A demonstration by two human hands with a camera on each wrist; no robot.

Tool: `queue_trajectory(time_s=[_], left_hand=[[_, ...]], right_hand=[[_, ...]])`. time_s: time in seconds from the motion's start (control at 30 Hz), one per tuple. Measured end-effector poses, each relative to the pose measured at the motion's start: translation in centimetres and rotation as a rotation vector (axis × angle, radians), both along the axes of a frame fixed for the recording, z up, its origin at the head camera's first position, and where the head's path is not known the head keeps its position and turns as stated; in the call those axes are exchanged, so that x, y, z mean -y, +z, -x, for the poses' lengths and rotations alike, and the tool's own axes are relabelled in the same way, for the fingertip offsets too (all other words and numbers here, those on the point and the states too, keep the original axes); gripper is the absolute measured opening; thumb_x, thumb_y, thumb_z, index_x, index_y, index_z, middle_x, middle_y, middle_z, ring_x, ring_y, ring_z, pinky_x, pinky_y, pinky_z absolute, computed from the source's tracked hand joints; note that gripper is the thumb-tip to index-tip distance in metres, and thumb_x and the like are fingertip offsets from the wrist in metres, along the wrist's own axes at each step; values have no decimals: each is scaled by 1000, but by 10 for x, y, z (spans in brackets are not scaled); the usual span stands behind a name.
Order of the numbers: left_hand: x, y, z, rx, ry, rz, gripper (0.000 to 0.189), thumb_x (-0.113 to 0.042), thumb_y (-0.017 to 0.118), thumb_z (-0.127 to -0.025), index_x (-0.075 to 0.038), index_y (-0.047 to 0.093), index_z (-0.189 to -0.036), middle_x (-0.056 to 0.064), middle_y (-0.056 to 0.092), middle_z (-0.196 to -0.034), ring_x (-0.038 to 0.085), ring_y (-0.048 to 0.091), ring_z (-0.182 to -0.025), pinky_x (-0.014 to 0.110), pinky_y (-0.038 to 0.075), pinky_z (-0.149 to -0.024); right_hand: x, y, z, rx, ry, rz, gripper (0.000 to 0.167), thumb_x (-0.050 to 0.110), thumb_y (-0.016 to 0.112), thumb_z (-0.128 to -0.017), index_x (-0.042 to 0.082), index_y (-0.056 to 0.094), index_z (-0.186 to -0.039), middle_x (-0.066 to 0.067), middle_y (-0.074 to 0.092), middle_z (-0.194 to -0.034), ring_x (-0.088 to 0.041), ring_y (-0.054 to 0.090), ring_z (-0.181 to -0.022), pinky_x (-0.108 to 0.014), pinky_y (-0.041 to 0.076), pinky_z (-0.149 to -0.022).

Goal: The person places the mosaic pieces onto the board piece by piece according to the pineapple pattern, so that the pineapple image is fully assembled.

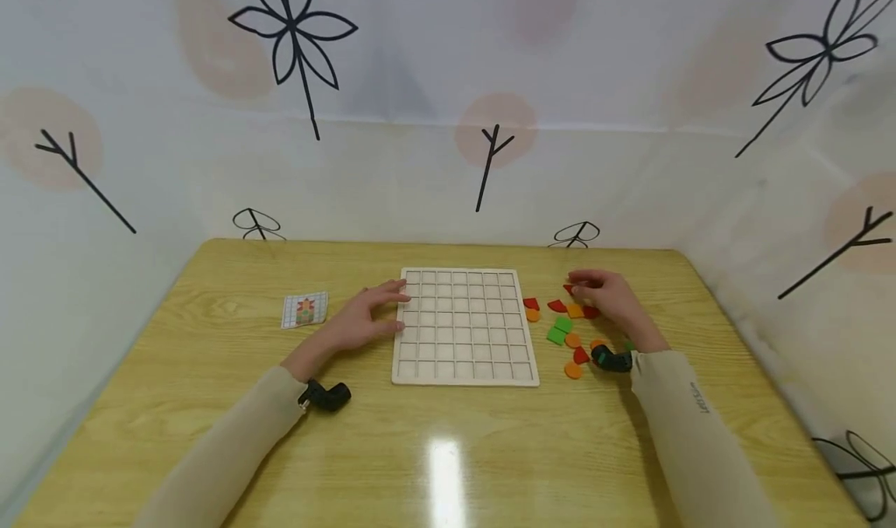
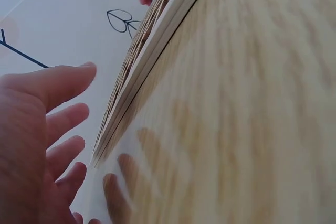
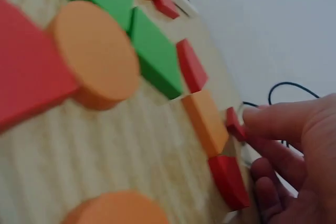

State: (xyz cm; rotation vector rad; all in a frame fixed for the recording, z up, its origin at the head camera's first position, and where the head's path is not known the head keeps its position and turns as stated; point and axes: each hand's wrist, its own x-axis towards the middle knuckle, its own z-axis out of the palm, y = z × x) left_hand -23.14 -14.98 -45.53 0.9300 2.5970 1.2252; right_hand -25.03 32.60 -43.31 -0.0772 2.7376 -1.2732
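Observation:
A pale wooden grid board [image 1: 465, 382] lies in the middle of the table. My left hand [image 1: 364, 318] is at its left edge, fingers spread and fingertips right at the rim. In the left wrist view, that hand [image 2: 31, 140] has its thumb and fingers apart with nothing between them. My right hand [image 1: 610, 298] is over the far end of the loose pieces at the board's right. Its thumb and forefinger pinch a small red wedge-shaped piece [image 3: 235, 124]. Close below the fingers lie another red piece [image 3: 229, 182] and an orange square piece [image 3: 206, 123].
Green pieces [image 1: 556, 336], orange discs [image 1: 573, 370] and red pieces [image 1: 581, 354] are scattered right of the board. A card [image 1: 288, 315] with a coloured grid picture lies to the left. A patterned white curtain [image 1: 420, 186] stands behind the table [image 1: 350, 466].

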Motion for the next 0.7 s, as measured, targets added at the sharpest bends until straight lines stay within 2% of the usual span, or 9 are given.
queue_trajectory(time_s=[0.13, 0.3, 0.47, 0.7], left_hand=[[0, -5, -1, -61, -47, 64, 53, -30, 74, -90, -9, 62, -137, 11, 32, -160, 32, 20, -149, 62, 2, -116], [0, -9, -2, -127, -81, 119, 54, -33, 74, -89, -9, 63, -136, 13, 34, -159, 35, 23, -148, 66, 7, -114], [-2, -11, -1, -145, -82, 100, 54, -31, 75, -88, -8, 63, -135, 14, 34, -158, 36, 24, -147, 65, 10, -114], [-3, -13, -1, -142, -87, 89, 54, -31, 75, -89, -8, 63, -136, 14, 34, -159, 35, 24, -147, 64, 11, -115]], right_hand=[[-1, 1, 0, 52, 21, 7, 44, 18, 56, -103, 0, 52, -143, -24, 50, -143, -37, 48, -122, -45, 42, -98], [0, 2, 0, 88, 28, -10, 46, 20, 58, -103, 0, 51, -143, -25, 49, -143, -36, 50, -115, -38, 47, -89], [0, 5, 2, 93, 12, -26, 45, 20, 57, -102, 0, 52, -142, -24, 50, -142, -34, 50, -115, -34, 46, -87], [5, 8, 8, 72, -5, -114, 41, 21, 62, -100, -2, 59, -133, -24, 57, -132, -31, 57, -100, -35, 49, -82]])
